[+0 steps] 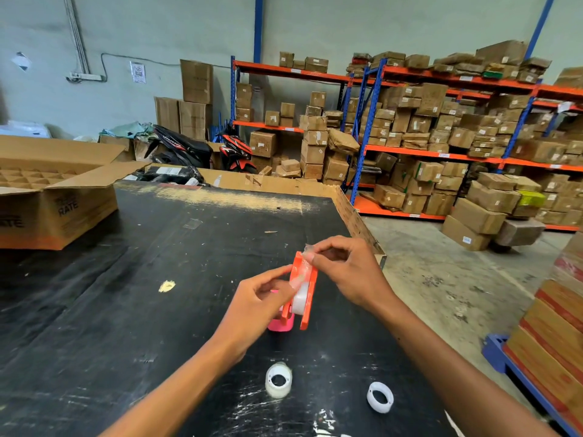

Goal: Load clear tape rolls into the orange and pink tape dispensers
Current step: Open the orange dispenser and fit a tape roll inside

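Note:
The orange tape dispenser (308, 294) is held up above the black table, with a clear tape roll (300, 298) seated inside it. My left hand (258, 302) grips the dispenser's left side. My right hand (347, 272) pinches the loose end of the tape at the dispenser's top edge. The pink dispenser (281, 324) lies on the table just below, mostly hidden by my left hand and the orange one. A second clear tape roll (278, 380) stands on the table near me. A white empty core ring (380, 397) lies to its right.
The black table (157, 279) has its right edge close to my right hand. An open cardboard box (56, 197) with dividers sits at the far left. Shelves of cartons (441, 137) and stacked boxes (555, 326) stand to the right.

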Tool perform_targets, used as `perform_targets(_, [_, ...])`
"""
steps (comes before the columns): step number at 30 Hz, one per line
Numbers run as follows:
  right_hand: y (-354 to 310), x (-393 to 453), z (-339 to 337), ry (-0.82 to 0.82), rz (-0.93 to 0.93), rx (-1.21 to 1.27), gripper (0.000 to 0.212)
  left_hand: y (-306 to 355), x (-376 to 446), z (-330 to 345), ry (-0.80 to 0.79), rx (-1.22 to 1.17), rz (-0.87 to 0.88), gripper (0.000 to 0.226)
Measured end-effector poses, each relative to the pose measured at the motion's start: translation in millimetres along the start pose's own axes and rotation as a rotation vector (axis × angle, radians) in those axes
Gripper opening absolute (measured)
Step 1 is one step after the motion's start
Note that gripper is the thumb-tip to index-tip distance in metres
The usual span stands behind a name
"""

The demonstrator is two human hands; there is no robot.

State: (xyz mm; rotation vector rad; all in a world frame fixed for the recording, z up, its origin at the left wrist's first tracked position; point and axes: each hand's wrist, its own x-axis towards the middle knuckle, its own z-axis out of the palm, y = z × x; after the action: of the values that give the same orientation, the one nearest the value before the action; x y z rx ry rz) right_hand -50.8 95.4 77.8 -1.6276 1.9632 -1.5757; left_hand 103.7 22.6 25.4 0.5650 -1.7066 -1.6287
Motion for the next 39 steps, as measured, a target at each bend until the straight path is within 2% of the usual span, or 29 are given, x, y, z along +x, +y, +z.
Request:
perform_targets(6, [-1.4,4.4,-5.2,0.001,0.054,0.026,0.014,-2.8,0.2,-7.1,-0.055,0.033,0.007,0.047])
perform_targets(12, [-8.6,7.8,-10.6,-0.107,0.178,0.056,0.012,-0.9,-1.6,-14.2,-0.117,0.066,0.035,0.055])
perform_targets(19, [-15.2,9.9,-8.8,-0.133,0.251,0.113,0.004,-7.3,-2.6,-17.5,-0.085,0.081,0.078,0.059])
perform_targets(25, [-12.6,7.6,-5.7,-0.113,0.225,0.045,0.006,-9.1,-5.3,-16.0,-0.085,0.050,0.073,0.056])
perform_targets(29, [1.3,8.3,-1.4,-0.071,0.268,0.017,0.018,-10.2,-0.7,-2.3,-0.089,-0.028,-0.015,0.045])
perform_targets(32, [15.9,15.1,-5.5,-0.060,0.389,0.118,0.030,-15.9,12.1,11.5,-0.029,-0.078,-0.169,0.039])
perform_targets(35, [37.3,10.1,-12.9,-0.001,0.489,0.168,0.024,-21.6,26.9,26.4,0.002,-0.110,-0.278,0.039])
perform_targets(39, [71.2,-9.3,-7.2,-0.064,0.588,0.182,0.030,-38.1,46.1,50.9,0.080,-0.083,-0.373,0.032])
